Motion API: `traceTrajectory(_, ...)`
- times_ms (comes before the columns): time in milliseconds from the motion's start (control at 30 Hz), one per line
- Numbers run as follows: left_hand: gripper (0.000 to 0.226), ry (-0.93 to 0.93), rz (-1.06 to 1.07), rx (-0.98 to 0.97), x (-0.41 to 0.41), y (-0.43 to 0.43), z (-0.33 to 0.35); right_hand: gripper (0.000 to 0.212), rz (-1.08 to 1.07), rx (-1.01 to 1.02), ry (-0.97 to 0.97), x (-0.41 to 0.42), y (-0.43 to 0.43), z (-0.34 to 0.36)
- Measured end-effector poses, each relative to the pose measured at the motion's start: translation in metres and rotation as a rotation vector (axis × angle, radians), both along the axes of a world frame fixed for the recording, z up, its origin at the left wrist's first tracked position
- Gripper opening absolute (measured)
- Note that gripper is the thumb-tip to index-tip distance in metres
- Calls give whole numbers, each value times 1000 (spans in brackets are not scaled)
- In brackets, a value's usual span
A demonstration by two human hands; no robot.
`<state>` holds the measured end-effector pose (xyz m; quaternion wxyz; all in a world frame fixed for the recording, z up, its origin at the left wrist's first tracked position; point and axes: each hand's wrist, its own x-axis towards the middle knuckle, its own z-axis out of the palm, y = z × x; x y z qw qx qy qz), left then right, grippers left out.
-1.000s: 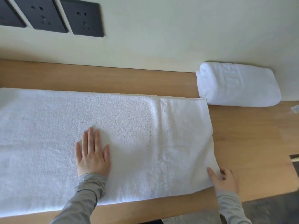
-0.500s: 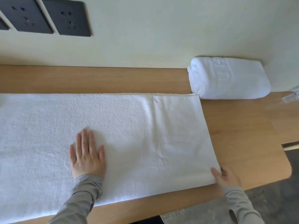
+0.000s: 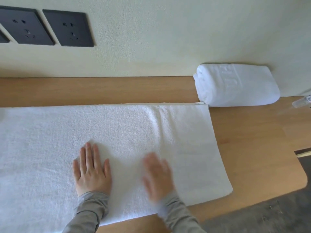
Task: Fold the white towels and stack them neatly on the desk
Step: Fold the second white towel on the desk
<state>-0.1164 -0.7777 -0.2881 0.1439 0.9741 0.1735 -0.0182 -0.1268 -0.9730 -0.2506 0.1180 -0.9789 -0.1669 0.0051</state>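
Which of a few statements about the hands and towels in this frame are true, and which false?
1. The left hand lies flat on the spread towel. True.
2. The right hand pinches the spread towel's corner. False: blurred, fingers straight, it is over the towel beside the left hand.
3. A folded towel sits by the wall on the desk. True.
4. The folded towel lies on the spread towel. False: it rests on the desk by that towel's far right corner.

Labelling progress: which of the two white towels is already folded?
The compact bundle by the wall, far right. The other towel lies spread flat under the left hand and right hand.
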Motion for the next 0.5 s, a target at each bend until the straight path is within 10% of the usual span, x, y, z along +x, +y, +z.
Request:
traceTrajectory(100,65,-4,-4,-5,0,1,-1,55,469,-124,86,-3,28,-21)
traceTrajectory(200,66,1,-6,-4,0,2,-1,58,477,-243,64,22,-13,-26)
traceTrajectory(500,69,10,-15,-12,2,0,4,67,-654,-186,296,81,-192,-25)
